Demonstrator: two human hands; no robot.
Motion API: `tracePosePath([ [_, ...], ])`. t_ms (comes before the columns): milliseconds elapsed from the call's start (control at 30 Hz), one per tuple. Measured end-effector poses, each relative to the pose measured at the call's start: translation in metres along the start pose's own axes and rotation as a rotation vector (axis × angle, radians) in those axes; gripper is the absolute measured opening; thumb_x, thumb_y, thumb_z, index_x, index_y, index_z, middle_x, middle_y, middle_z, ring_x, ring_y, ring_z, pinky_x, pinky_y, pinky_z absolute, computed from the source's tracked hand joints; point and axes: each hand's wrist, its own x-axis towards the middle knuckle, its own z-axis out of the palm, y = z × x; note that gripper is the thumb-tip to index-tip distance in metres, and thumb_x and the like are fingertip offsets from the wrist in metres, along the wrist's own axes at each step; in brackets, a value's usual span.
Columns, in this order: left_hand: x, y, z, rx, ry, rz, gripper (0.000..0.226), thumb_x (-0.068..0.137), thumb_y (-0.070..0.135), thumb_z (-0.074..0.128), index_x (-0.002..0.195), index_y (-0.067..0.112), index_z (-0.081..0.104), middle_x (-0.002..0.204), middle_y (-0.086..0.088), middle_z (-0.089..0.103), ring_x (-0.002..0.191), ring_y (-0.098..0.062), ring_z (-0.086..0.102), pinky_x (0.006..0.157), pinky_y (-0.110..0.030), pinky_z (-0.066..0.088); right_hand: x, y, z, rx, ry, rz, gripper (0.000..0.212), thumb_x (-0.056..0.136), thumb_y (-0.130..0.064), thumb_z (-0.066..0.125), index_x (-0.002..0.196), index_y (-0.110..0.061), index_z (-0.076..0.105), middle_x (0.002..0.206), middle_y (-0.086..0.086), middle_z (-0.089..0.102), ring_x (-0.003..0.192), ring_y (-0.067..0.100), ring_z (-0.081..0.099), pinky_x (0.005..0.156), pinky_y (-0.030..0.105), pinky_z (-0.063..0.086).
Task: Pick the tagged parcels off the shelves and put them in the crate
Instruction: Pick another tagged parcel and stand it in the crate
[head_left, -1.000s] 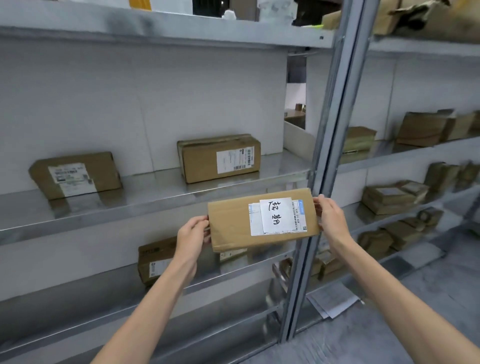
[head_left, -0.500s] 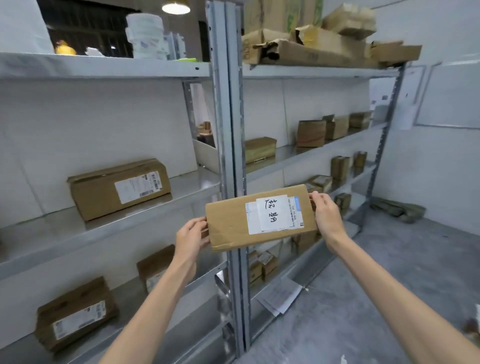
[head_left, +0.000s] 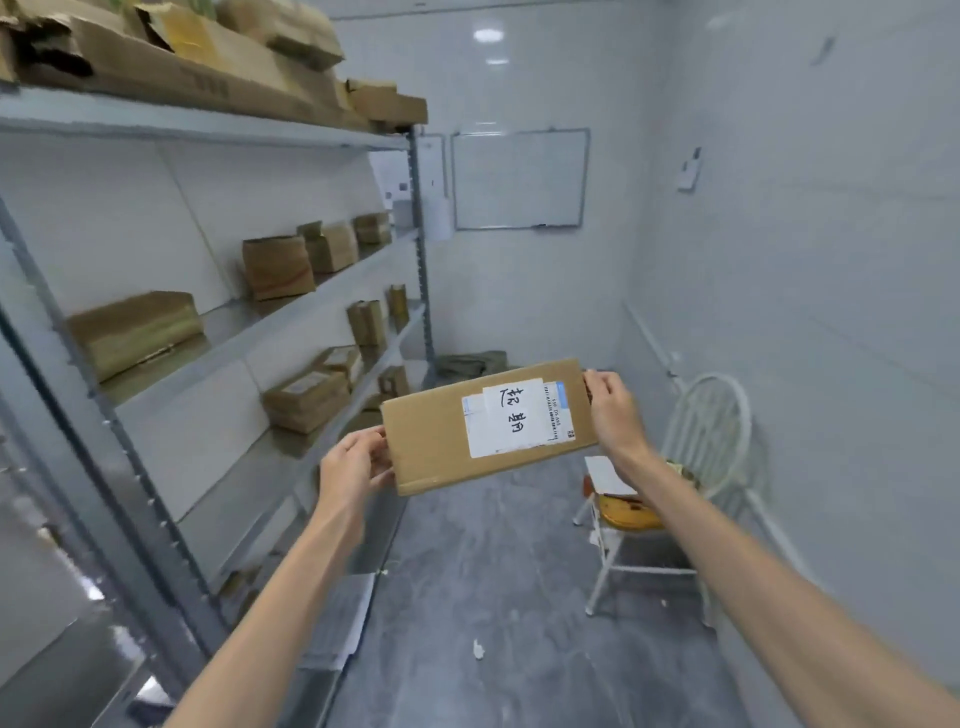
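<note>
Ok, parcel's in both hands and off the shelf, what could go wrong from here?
The tagged parcel is pinched only at its short ends by the left hand and right hand, with nothing underneath, so it could slip. No crate is in view. The white chair narrows the aisle.

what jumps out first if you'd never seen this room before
A flat cardboard parcel held mid-air at centre by the left hand and right hand, its white handwritten tag facing the camera. Left, grey metal shelves hold more boxes; right, a white chair.
</note>
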Motion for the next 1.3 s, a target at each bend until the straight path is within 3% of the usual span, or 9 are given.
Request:
tracePosePath([
  [133, 0.013, -0.008, 0.054, 0.024, -0.231, -0.040, 0.019, 0.098, 0.009, 0.049, 0.101, 0.008, 0.068, 0.098, -0.013, 0.073, 0.088, -0.023, 0.069, 0.073, -0.032, 0.056, -0.008, 0.012, -0.051, -0.073, 0.219, 0.033, 0.033, 0.102, -0.042, 0.041, 0.105, -0.015, 0.061, 0.102, 0.004, 0.069, 0.097, 0.022, 0.063, 0.089, 0.040, 0.049],
  [300, 0.004, -0.019, 0.100, 0.062, -0.475, -0.087, 0.018, 0.098, 0.008, 0.050, 0.103, 0.007, 0.067, 0.099, -0.011, 0.072, 0.090, -0.022, 0.069, 0.074, -0.031, 0.058, -0.044, 0.024, -0.107, -0.095, 0.479, 0.085, 0.028, 0.101, -0.033, 0.042, 0.104, -0.012, 0.061, 0.098, 0.002, 0.067, 0.096, 0.023, 0.063, 0.082, 0.036, 0.049],
  [433, -0.028, -0.044, 0.136, 0.109, -0.681, -0.146, 0.016, 0.097, 0.006, 0.049, 0.100, 0.007, 0.064, 0.089, -0.007, 0.068, 0.077, -0.018, 0.066, 0.063, -0.024, 0.057, -0.098, 0.037, -0.158, -0.152, 0.669, 0.152, 0.030, 0.100, -0.034, 0.042, 0.106, -0.013, 0.062, 0.095, -0.005, 0.066, 0.095, 0.020, 0.062, 0.084, 0.035, 0.048],
  [600, -0.092, -0.097, 0.170, 0.197, -0.894, -0.256, 0.017, 0.094, 0.003, 0.048, 0.094, 0.008, 0.064, 0.071, -0.001, 0.066, 0.050, -0.005, 0.063, 0.056, -0.022, 0.054, -0.182, 0.054, -0.219, -0.237, 0.839, 0.255, 0.030, 0.101, -0.033, 0.040, 0.109, -0.013, 0.061, 0.099, -0.003, 0.065, 0.091, 0.016, 0.059, 0.073, 0.027, 0.044],
  [700, -0.136, -0.132, 0.187, 0.219, -1.021, -0.336, 0.019, 0.092, 0.005, 0.050, 0.102, 0.004, 0.065, 0.080, -0.007, 0.070, 0.064, -0.014, 0.066, 0.069, -0.034, 0.055, -0.231, 0.063, -0.255, -0.283, 0.942, 0.313, 0.029, 0.101, -0.033, 0.039, 0.109, -0.015, 0.061, 0.102, -0.002, 0.066, 0.094, 0.017, 0.060, 0.076, 0.029, 0.045],
  [800, -0.180, -0.164, 0.198, 0.260, -1.141, -0.390, 0.013, 0.094, 0.007, 0.049, 0.091, 0.010, 0.061, 0.075, -0.005, 0.062, 0.056, -0.009, 0.062, 0.062, -0.027, 0.054, -0.276, 0.077, -0.286, -0.319, 1.024, 0.371, 0.029, 0.101, -0.033, 0.038, 0.110, -0.017, 0.060, 0.101, -0.002, 0.065, 0.093, 0.017, 0.060, 0.075, 0.028, 0.045],
  [967, -0.254, -0.217, 0.217, 0.320, -1.199, -0.474, 0.023, 0.096, 0.008, 0.050, 0.113, 0.003, 0.064, 0.102, -0.011, 0.071, 0.092, -0.024, 0.069, 0.088, -0.037, 0.057, -0.345, 0.112, -0.331, -0.354, 1.142, 0.442, 0.030, 0.100, -0.035, 0.037, 0.112, -0.017, 0.059, 0.115, 0.004, 0.061, 0.095, 0.016, 0.061, 0.079, 0.032, 0.048],
  [1167, -0.339, -0.284, 0.223, 0.423, -1.208, -0.542, 0.027, 0.099, 0.010, 0.047, 0.120, 0.002, 0.061, 0.107, -0.011, 0.069, 0.096, -0.025, 0.068, 0.079, -0.031, 0.056, -0.413, 0.166, -0.381, -0.404, 1.233, 0.529, 0.027, 0.103, -0.032, 0.038, 0.111, -0.017, 0.059, 0.120, 0.004, 0.054, 0.089, 0.009, 0.054, 0.074, 0.025, 0.040],
  [1300, -0.392, -0.330, 0.215, 0.471, -1.204, -0.649, 0.024, 0.097, 0.010, 0.045, 0.109, 0.006, 0.066, 0.103, -0.012, 0.071, 0.093, -0.026, 0.068, 0.082, -0.032, 0.055, -0.450, 0.199, -0.415, -0.424, 1.230, 0.612, 0.027, 0.103, -0.032, 0.037, 0.112, -0.018, 0.060, 0.117, 0.000, 0.050, 0.088, 0.008, 0.052, 0.080, 0.025, 0.037],
])
